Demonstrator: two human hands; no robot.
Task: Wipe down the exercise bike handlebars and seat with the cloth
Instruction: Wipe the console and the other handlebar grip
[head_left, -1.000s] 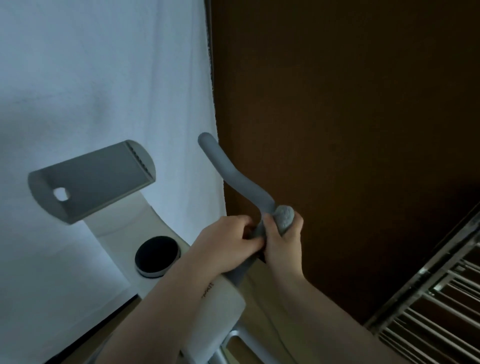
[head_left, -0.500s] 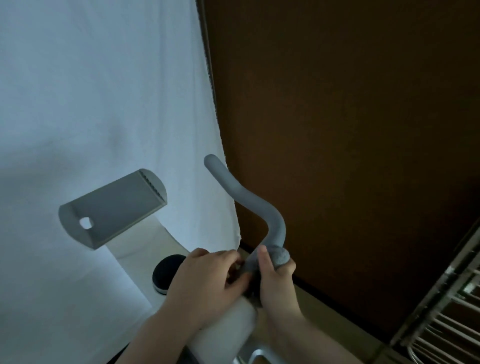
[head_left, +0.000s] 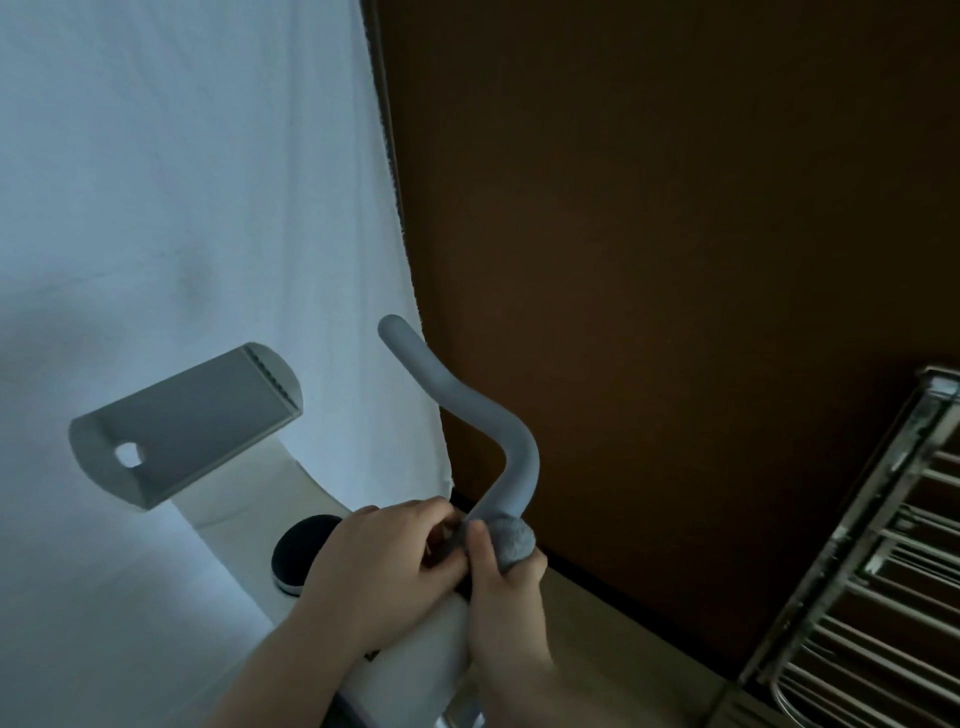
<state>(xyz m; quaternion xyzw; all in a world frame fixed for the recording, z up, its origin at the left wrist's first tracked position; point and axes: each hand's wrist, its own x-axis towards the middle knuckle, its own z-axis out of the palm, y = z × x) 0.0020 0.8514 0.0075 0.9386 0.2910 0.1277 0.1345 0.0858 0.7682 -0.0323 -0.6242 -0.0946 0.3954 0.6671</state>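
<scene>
Grey cloth (head_left: 511, 543) bunched in our right hand (head_left: 506, 597), fingers curled tight, at the handlebar (head_left: 483, 415) base; left hand (head_left: 384, 566) fingers curl round the bar beside it.

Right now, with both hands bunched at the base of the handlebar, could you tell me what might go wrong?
1. The right hand holds the cloth balled up, so little of it meets the handlebar; the bend and tip may be missed.
2. The left hand sits close beside the dial and could knock it.
</scene>
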